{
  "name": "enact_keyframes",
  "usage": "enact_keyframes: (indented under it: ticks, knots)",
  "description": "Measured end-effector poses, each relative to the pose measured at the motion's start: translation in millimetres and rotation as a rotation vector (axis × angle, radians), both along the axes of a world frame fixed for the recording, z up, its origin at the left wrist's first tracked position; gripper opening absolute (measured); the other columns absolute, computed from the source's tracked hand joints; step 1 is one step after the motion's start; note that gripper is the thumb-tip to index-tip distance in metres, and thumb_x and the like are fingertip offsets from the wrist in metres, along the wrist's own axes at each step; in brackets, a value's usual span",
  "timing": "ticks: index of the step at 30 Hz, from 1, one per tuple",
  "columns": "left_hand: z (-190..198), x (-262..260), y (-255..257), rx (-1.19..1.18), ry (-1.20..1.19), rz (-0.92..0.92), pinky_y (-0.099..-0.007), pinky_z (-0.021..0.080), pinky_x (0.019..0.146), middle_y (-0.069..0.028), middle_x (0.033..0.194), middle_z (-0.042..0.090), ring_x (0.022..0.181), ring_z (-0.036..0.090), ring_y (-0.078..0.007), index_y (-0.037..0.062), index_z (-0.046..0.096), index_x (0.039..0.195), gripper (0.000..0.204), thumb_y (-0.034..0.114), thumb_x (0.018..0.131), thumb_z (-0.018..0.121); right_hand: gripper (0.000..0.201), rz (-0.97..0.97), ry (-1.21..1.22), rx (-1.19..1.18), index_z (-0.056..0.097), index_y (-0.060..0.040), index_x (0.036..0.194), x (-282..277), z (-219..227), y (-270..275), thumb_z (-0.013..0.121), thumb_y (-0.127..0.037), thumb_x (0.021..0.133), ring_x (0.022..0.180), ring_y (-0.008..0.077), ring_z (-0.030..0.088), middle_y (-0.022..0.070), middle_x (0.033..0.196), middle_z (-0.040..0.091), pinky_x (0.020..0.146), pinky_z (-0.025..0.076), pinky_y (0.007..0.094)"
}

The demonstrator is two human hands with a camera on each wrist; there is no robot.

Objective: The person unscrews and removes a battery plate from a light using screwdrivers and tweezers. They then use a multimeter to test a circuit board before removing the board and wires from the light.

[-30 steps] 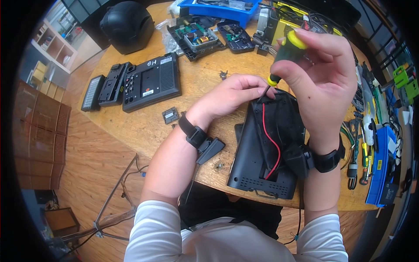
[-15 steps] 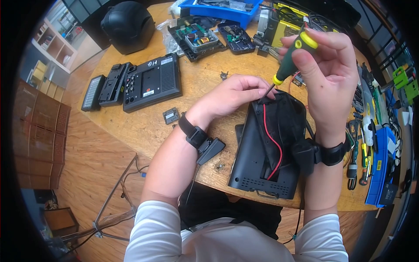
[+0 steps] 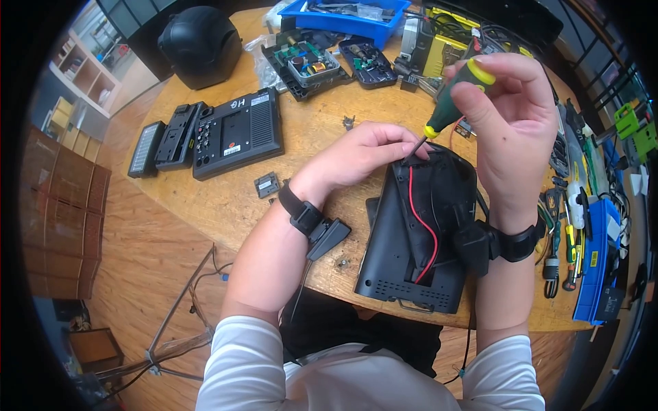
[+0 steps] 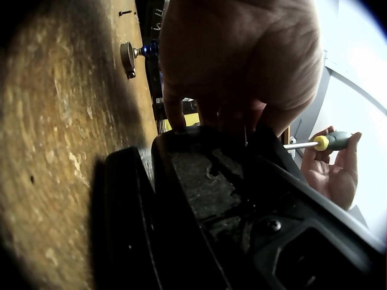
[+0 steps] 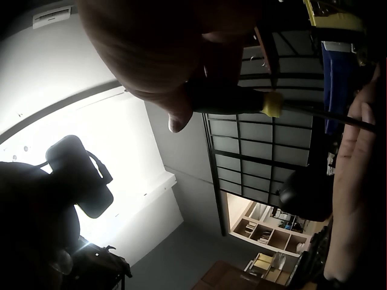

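A black electronic device housing (image 3: 387, 257) lies at the table's front edge, a red wire (image 3: 426, 229) running along its back. My left hand (image 3: 370, 147) grips the far end of it, thumb and fingers bent over the edge close to the driver's tip; in the left wrist view the fingers reach over that end. A screwdriver (image 3: 451, 103) with a dark green and yellow handle slants down to the housing's far left corner. My right hand (image 3: 517, 127) pinches its handle between thumb and fingers. The screwdriver's tip is hidden near the left fingertips.
Left on the table stand a black panel unit (image 3: 240, 133) and a small square part (image 3: 267, 184). An opened circuit-board case (image 3: 312, 68) and a blue bin (image 3: 346, 17) sit at the back. Tools, including another screwdriver (image 3: 570, 243), line the right side.
My right hand has shifted right and its fingers have changed position on the screwdriver handle, now seen more fully. The left hand has stayed at the housing's far end.
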State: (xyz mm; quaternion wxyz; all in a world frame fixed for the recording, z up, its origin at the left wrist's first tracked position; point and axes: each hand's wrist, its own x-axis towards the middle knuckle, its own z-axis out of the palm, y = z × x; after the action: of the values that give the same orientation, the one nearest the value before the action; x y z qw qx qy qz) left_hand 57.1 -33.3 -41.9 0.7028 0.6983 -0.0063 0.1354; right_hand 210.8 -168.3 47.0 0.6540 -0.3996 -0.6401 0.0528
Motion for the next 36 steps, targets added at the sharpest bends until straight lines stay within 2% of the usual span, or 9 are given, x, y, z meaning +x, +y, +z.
enact_keyframes:
  ticks: [3,5,12,14,21,27,30,32,36]
  knots:
    - [0.6,-0.6,-0.5,0.009,-0.007,-0.003,-0.031,0.047,0.105,-0.0068,0.118,0.073,0.114,0.064,-0.0149,-0.0002,0.072,0.119,0.03,0.023,0.107,0.057,0.032,0.085,0.009,-0.003,0.055,-0.0045,0.127,-3.8,4.0,1.3,0.069,-0.005,0.098,0.104,0.0251,0.071,0.0188,0.123,0.069,0.094,0.058,0.0368]
    - [0.9,-0.4,0.1,0.014,-0.002,0.001,-0.031,0.046,0.105,-0.007,0.118,0.073,0.115,0.064,-0.0153,-0.0003,0.072,0.119,0.03,0.023,0.107,0.056,0.03,0.252,0.227,-0.044,0.056,-0.0041,0.125,-11.3,5.1,3.0,0.069,-0.004,0.098,0.103,0.0246,0.071,0.0184,0.124,0.069,0.094,0.057,0.0356]
    - [-0.8,-0.6,1.0,0.001,0.01,0.002,-0.0315,0.046,0.105,-0.0077,0.118,0.073,0.115,0.064,-0.0159,-0.0006,0.071,0.119,0.031,0.023,0.107,0.056,0.027,0.052,-0.072,0.062,0.053,-0.0037,0.127,-8.8,-3.6,5.0,0.063,-0.006,0.102,0.117,0.0295,0.068,0.0231,0.126,0.067,0.098,0.056,0.0386]
    - [-1.5,0.1,1.6,0.023,-0.002,-0.007,-0.0316,0.047,0.105,-0.0077,0.118,0.073,0.115,0.064,-0.0159,-0.0006,0.071,0.119,0.031,0.024,0.107,0.057,0.031,0.088,0.121,-0.103,0.051,-0.0044,0.13,-13.4,2.3,-0.6,0.064,-0.005,0.101,0.122,0.0295,0.065,0.024,0.127,0.065,0.099,0.056,0.0403]
    - [-3.3,0.9,0.9,0.001,-0.017,-0.01,-0.0319,0.047,0.105,-0.0072,0.118,0.073,0.115,0.064,-0.0156,0.0002,0.071,0.119,0.03,0.024,0.107,0.057,0.045,0.381,0.406,-0.109,0.048,-0.006,0.134,-21.8,-2.4,6.4,0.07,0.002,0.095,0.117,0.0292,0.068,0.0227,0.125,0.066,0.098,0.057,0.0403]
    - [-1.0,-0.6,0.6,-0.012,0.004,-0.008,-0.0314,0.047,0.105,-0.0071,0.117,0.073,0.114,0.064,-0.0153,0.0001,0.071,0.119,0.03,0.024,0.107,0.057,0.048,-0.043,0.056,-0.001,0.049,-0.0056,0.134,-18.1,-1.9,1.7,0.073,-0.001,0.094,0.114,0.0293,0.069,0.0234,0.125,0.066,0.096,0.057,0.0404]
    - [-2.0,0.0,0.4,-0.013,-0.005,-0.006,-0.0314,0.047,0.104,-0.0072,0.117,0.074,0.114,0.065,-0.0153,-0.0001,0.071,0.119,0.03,0.024,0.107,0.057,0.047,0.092,0.165,-0.104,0.049,-0.0051,0.134,-16.8,2.4,0.1,0.073,-0.003,0.095,0.114,0.0294,0.069,0.0232,0.124,0.066,0.096,0.057,0.0404]
    - [-2.6,0.5,0.7,-0.023,-0.008,-0.007,-0.0314,0.047,0.104,-0.0073,0.117,0.074,0.113,0.065,-0.0153,-0.0002,0.071,0.119,0.03,0.024,0.107,0.058,0.048,0.358,0.367,-0.113,0.048,-0.0049,0.135,-17.3,0.6,4.5,0.075,-0.005,0.095,0.115,0.0292,0.069,0.0228,0.124,0.067,0.096,0.057,0.0395]
    - [-0.4,-0.5,2.2,0.001,0.013,-0.026,-0.035,0.044,0.11,-0.011,0.123,0.071,0.12,0.062,-0.0191,-0.0017,0.071,0.116,0.035,0.029,0.106,0.058,0.045,0.337,0.455,-0.076,0.048,-0.005,0.135,-18.7,-4.8,9.6,0.072,-0.007,0.097,0.114,0.0286,0.068,0.0224,0.125,0.066,0.097,0.056,0.0388]
